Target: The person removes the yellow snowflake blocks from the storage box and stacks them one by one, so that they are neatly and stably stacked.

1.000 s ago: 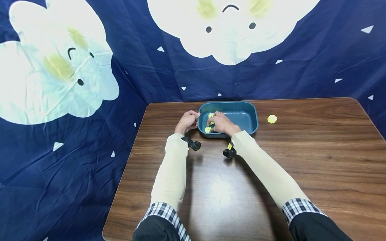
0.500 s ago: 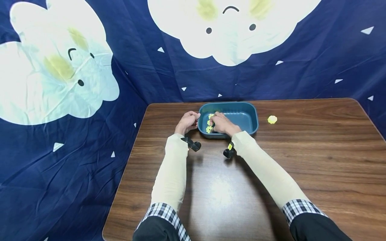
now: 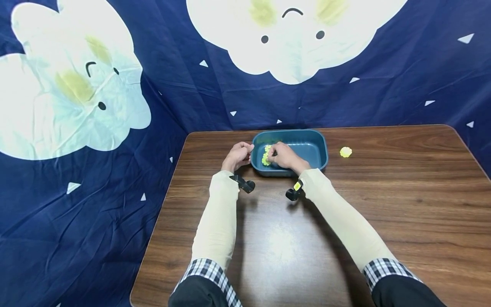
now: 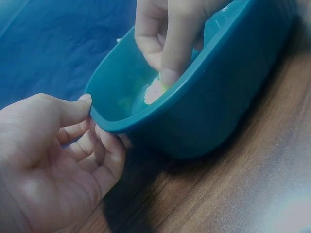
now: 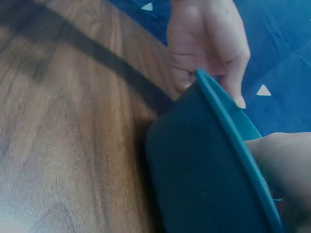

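Note:
In the head view a teal plastic tub (image 3: pixel 308 157) stands at the far side of the table. My left hand (image 3: pixel 238 156) grips its left end, and in the left wrist view the thumb (image 4: pixel 77 109) lies on the rim with curled fingers against the outer wall. My right hand (image 3: pixel 285 157) reaches down into the tub. Its thumb and fingertips pinch a pale yellow flower-shaped piece (image 4: pixel 154 92) near the tub's left end. Another yellow flower-shaped piece (image 3: pixel 267 148) lies just behind it, partly covered by the hand.
One more yellow flower-shaped piece (image 3: pixel 345 152) lies on the brown wooden table (image 3: pixel 402 204), right of the tub. A dark blue cloth (image 3: pixel 215 94) with white clouds hangs behind and to the left of the table.
My right hand has lifted slightly and its fingers have come together on the front flower piece inside the tub. The left hand stays at the tub's left end.

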